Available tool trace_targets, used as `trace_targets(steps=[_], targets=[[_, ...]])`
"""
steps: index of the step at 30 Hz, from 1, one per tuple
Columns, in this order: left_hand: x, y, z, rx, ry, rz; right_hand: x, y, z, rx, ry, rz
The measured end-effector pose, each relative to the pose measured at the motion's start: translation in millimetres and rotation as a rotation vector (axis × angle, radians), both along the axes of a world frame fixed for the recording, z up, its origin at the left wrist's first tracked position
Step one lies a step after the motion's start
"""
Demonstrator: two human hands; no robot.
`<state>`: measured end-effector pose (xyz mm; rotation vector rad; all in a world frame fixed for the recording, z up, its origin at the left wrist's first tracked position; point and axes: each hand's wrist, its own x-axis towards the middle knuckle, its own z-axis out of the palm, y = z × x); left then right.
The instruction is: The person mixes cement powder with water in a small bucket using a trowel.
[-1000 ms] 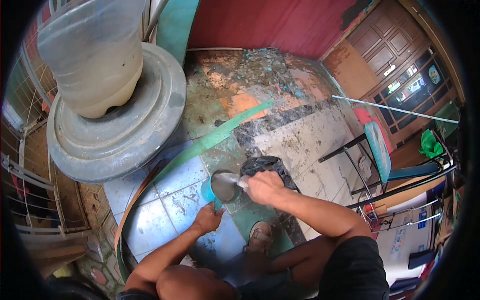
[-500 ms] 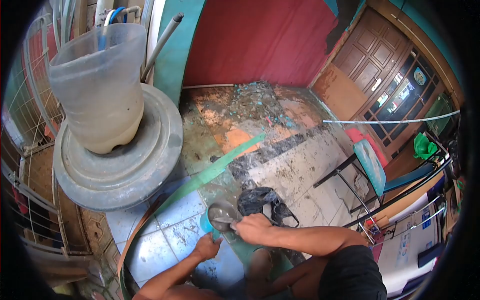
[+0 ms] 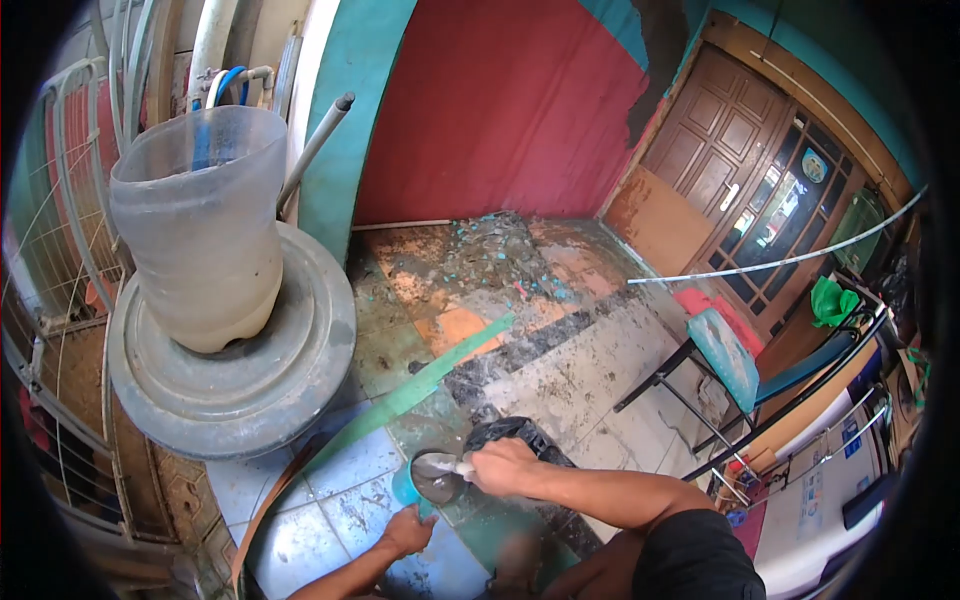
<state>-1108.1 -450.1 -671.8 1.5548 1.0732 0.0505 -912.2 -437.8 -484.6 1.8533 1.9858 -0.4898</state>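
A teal water dipper (image 3: 404,484) is tipped over the tiles, and its handle is in the closed grip of my left hand (image 3: 405,530). Grey wet paste (image 3: 442,489) lies inside it. My right hand (image 3: 502,467) is wrapped round the pale handle of a small trowel (image 3: 437,461). The trowel's grey, smeared blade points left, into the dipper's mouth. Just behind my right hand sits a black plastic bag (image 3: 512,431), partly covered by that hand and forearm.
A cloudy plastic container (image 3: 205,240) stands on a round grey lid (image 3: 240,400) at left. A green strip (image 3: 420,385) crosses the tiles. Rubble (image 3: 500,255) lies by the red wall (image 3: 490,110). At right are a teal-seated chair (image 3: 722,358) and a brown door (image 3: 715,140).
The view has tilted upward, so the room sits lower in the picture. The trowel blade has shifted within the dipper's mouth, toward its far rim. Both hands keep their grip.
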Motion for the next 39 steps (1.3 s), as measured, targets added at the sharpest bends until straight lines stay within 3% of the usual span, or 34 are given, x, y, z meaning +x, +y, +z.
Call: trace_targets(steps=[3, 4, 6, 9, 15, 17, 18, 22, 25, 30, 33, 39], targets=[[2.4, 2.7, -26.5, 0.086, -0.012, -0.034, 0.6, -17.0, -15.0, -0.043, -0.056, 0.008], [3.5, 4.2, -43.9, 0.103, -0.021, -0.036, 4.9, -27.1, -34.4, -0.035, -0.018, 0.173], [8.2, 0.2, -70.7, 0.164, -0.001, -0.011, -6.3, -25.1, -28.3, -0.017, 0.037, 0.172], [5.0, -4.0, -49.5, 0.141, 0.022, -0.014, -13.5, -0.5, 9.4, -0.010, -0.013, 0.006], [3.1, 3.9, -26.5, 0.134, 0.046, -0.062, -1.3, -21.9, -27.1, -0.093, -0.011, 0.121], [0.0, -0.9, -21.8, 0.077, 0.036, -0.034, -13.9, -10.0, 4.4, -0.079, -0.033, 0.015], [3.7, 0.8, -38.7, 0.177, 0.021, -0.028, -18.1, -2.9, 14.2, -0.083, -0.039, -0.038], [7.2, -9.3, -58.7, 0.296, -0.099, -0.024, 13.0, 0.8, -24.0, -0.045, -0.111, 0.000], [8.0, 5.1, -38.8, 0.300, -0.103, -0.054, 2.5, -23.1, -47.3, -0.073, -0.090, 0.133], [2.7, -8.7, -29.4, 0.197, -0.059, -0.044, -7.2, 3.3, 7.2, -0.025, -0.098, -0.024], [1.1, -4.9, -26.5, 0.198, -0.051, -0.012, -15.5, -9.8, 26.3, -0.078, -0.122, 0.080], [6.7, 7.6, -8.6, 0.000, -0.084, 0.038, 7.8, -4.8, -31.7, -0.053, -0.136, 0.084]])
